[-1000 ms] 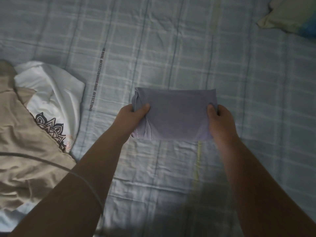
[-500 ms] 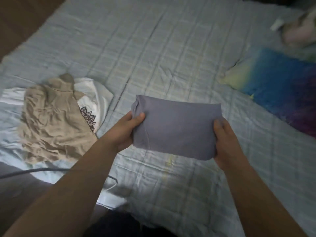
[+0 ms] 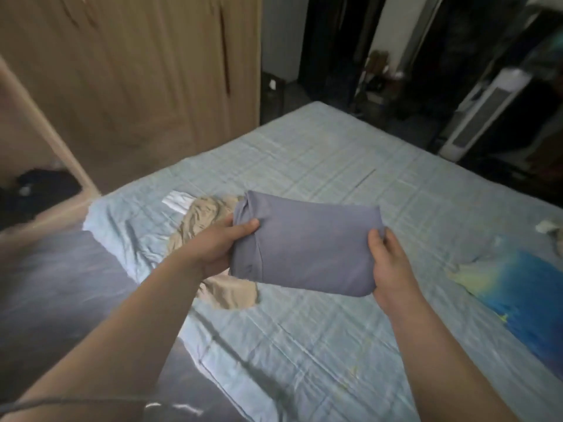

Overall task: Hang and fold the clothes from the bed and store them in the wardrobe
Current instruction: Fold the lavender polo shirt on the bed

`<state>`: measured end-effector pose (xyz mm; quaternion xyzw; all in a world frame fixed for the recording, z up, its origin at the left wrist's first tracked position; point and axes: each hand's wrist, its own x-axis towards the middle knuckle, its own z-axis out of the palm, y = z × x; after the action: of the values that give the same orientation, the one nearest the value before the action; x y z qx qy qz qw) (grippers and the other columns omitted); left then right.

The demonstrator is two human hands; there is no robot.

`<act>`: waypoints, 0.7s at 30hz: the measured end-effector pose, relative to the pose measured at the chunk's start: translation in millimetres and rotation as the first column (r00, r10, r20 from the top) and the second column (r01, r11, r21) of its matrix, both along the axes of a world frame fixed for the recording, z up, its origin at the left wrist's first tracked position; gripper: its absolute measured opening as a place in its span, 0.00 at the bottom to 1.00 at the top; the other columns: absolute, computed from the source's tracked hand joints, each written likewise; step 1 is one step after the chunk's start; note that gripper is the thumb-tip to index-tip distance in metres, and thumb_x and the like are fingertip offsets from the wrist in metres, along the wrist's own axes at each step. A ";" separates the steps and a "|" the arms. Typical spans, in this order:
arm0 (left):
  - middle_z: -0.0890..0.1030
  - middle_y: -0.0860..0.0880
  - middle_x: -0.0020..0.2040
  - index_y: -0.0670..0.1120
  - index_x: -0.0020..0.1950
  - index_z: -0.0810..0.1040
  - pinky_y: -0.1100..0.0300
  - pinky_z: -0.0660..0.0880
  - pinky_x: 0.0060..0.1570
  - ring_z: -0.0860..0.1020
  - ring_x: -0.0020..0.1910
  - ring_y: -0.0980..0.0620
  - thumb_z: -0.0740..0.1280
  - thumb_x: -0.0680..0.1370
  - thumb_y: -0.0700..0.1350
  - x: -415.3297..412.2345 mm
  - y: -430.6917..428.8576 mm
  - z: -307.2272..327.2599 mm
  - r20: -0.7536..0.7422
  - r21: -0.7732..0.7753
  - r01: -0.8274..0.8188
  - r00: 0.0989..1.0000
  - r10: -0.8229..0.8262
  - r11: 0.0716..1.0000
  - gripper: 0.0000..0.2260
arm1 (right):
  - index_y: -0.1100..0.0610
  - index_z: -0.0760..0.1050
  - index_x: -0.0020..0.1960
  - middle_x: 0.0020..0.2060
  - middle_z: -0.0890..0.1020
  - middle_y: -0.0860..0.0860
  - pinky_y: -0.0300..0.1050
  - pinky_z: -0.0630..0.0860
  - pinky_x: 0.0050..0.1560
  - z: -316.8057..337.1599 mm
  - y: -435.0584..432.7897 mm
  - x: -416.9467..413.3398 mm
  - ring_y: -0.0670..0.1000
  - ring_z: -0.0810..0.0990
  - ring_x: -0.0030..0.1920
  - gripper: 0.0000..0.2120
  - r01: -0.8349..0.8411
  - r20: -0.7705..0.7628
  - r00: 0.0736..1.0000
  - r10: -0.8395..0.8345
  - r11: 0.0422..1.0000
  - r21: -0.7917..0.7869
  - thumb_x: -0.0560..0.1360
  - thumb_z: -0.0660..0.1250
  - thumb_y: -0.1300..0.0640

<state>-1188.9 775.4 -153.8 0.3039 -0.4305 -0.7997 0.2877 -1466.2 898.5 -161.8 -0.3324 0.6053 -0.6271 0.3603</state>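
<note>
The folded grey-purple cloth garment [image 3: 304, 245] is held in the air between both hands, above the pale blue checked bed sheet [image 3: 335, 166]. The left hand [image 3: 219, 245] grips its left end, thumb on top; the right hand [image 3: 390, 260] clasps the right end. Supported only at its ends, it may sag and unfold on the way to the brown wooden wardrobe [image 3: 137, 71] beyond the left hand.

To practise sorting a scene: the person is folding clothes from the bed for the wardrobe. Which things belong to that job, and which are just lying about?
Job: grey garment, folded, held by left hand and right hand; beige garment; white garment; bed; wardrobe.
Lying about: pillow; tower fan.
</note>
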 end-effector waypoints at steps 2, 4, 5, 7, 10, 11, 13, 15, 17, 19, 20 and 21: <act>0.79 0.39 0.65 0.41 0.70 0.73 0.52 0.79 0.55 0.78 0.64 0.41 0.67 0.80 0.43 67.1 -7.0 17.4 -0.037 -0.033 -0.097 0.995 0.096 0.995 0.19 | 0.47 0.81 0.53 0.52 0.85 0.52 0.57 0.78 0.57 15.6 -31.3 56.1 0.55 0.83 0.54 0.13 -0.074 -0.038 0.997 0.073 0.997 -0.018 0.75 0.66 0.41; 0.80 0.39 0.64 0.41 0.69 0.74 0.52 0.79 0.54 0.79 0.62 0.41 0.67 0.80 0.42 137.9 -12.2 37.8 -0.025 -0.084 -0.205 0.979 0.204 0.975 0.18 | 0.48 0.80 0.53 0.51 0.85 0.51 0.57 0.78 0.57 28.3 -62.2 116.6 0.53 0.83 0.53 0.16 -0.159 -0.076 0.985 0.156 0.986 -0.040 0.74 0.66 0.39; 0.80 0.39 0.64 0.41 0.69 0.74 0.52 0.79 0.55 0.80 0.62 0.41 0.68 0.79 0.41 160.6 -13.6 44.6 -0.007 -0.110 -0.257 0.966 0.258 0.960 0.18 | 0.49 0.80 0.53 0.50 0.85 0.50 0.57 0.78 0.56 32.8 -73.6 135.9 0.51 0.83 0.52 0.16 -0.183 -0.094 0.980 0.178 0.982 -0.042 0.74 0.66 0.38; 0.80 0.40 0.63 0.41 0.68 0.74 0.49 0.78 0.57 0.80 0.61 0.41 0.70 0.77 0.41 237.2 -16.6 61.7 0.018 -0.188 -0.405 0.909 0.416 0.895 0.20 | 0.48 0.79 0.51 0.48 0.85 0.48 0.55 0.78 0.54 45.6 -105.6 210.1 0.49 0.83 0.50 0.16 -0.261 -0.145 0.957 0.250 0.963 -0.065 0.73 0.65 0.38; 0.82 0.43 0.61 0.44 0.68 0.75 0.47 0.76 0.60 0.81 0.60 0.43 0.73 0.75 0.45 332.5 -14.5 82.8 0.035 -0.307 -0.564 0.798 0.602 0.766 0.22 | 0.42 0.80 0.51 0.48 0.85 0.43 0.49 0.77 0.52 60.1 -146.4 308.4 0.45 0.83 0.50 0.13 -0.350 -0.184 0.926 0.330 0.932 -0.091 0.73 0.64 0.38; 0.83 0.45 0.60 0.47 0.67 0.76 0.47 0.77 0.59 0.81 0.60 0.44 0.73 0.75 0.47 364.1 -13.1 88.8 0.046 -0.342 -0.610 0.749 0.661 0.715 0.22 | 0.41 0.80 0.52 0.49 0.85 0.42 0.48 0.77 0.53 64.6 -159.3 341.6 0.44 0.83 0.51 0.11 -0.387 -0.204 0.909 0.363 0.917 -0.095 0.75 0.64 0.39; 0.84 0.50 0.59 0.53 0.66 0.77 0.48 0.79 0.56 0.82 0.59 0.48 0.73 0.75 0.53 418.2 -10.7 96.4 0.077 -0.398 -0.668 0.659 0.748 0.629 0.20 | 0.40 0.80 0.53 0.49 0.84 0.39 0.46 0.76 0.51 71.0 -183.7 399.7 0.42 0.83 0.51 0.08 -0.451 -0.235 0.877 0.420 0.887 -0.101 0.79 0.63 0.43; 0.84 0.52 0.58 0.57 0.64 0.78 0.47 0.79 0.56 0.83 0.57 0.50 0.72 0.75 0.56 461.4 -11.0 97.9 0.083 -0.412 -0.722 0.577 0.812 0.555 0.18 | 0.38 0.79 0.52 0.49 0.84 0.37 0.44 0.76 0.50 76.1 -204.4 449.8 0.40 0.82 0.51 0.07 -0.501 -0.260 0.848 0.462 0.859 -0.105 0.81 0.62 0.46; 0.84 0.52 0.57 0.58 0.63 0.78 0.46 0.79 0.56 0.83 0.56 0.51 0.71 0.76 0.56 495.8 -14.7 95.8 0.067 -0.400 -0.784 0.492 0.868 0.475 0.15 | 0.38 0.79 0.52 0.50 0.84 0.37 0.43 0.75 0.51 76.3 -224.3 493.1 0.39 0.81 0.52 0.07 -0.540 -0.278 0.822 0.498 0.836 -0.100 0.80 0.62 0.44; 0.85 0.52 0.56 0.60 0.59 0.80 0.46 0.79 0.56 0.83 0.55 0.51 0.70 0.76 0.55 523.3 -22.1 91.5 0.067 -0.397 -0.819 0.425 0.903 0.415 0.12 | 0.38 0.79 0.52 0.50 0.84 0.37 0.42 0.74 0.50 73.0 -243.3 528.2 0.39 0.81 0.51 0.10 -0.561 -0.276 0.809 0.519 0.821 -0.102 0.77 0.62 0.39; 0.85 0.52 0.55 0.60 0.58 0.80 0.45 0.79 0.57 0.83 0.55 0.50 0.71 0.75 0.56 535.0 -27.3 88.9 0.071 -0.389 -0.832 0.400 0.914 0.395 0.12 | 0.38 0.79 0.53 0.50 0.84 0.38 0.43 0.75 0.50 70.0 -253.8 543.2 0.39 0.81 0.51 0.11 -0.570 -0.261 0.806 0.531 0.815 -0.104 0.75 0.62 0.37; 0.85 0.52 0.55 0.60 0.58 0.81 0.44 0.79 0.57 0.84 0.55 0.50 0.71 0.75 0.56 545.9 -33.8 86.4 0.076 -0.376 -0.845 0.383 0.921 0.382 0.12 | 0.38 0.79 0.54 0.50 0.84 0.38 0.43 0.76 0.50 66.7 -265.4 556.3 0.39 0.82 0.51 0.13 -0.582 -0.250 0.800 0.546 0.807 -0.101 0.75 0.62 0.36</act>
<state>-643.0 741.6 -67.3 0.5508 -0.3398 -0.3991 0.6495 -909.9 633.2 -95.1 -0.5916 0.4562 -0.5024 0.4354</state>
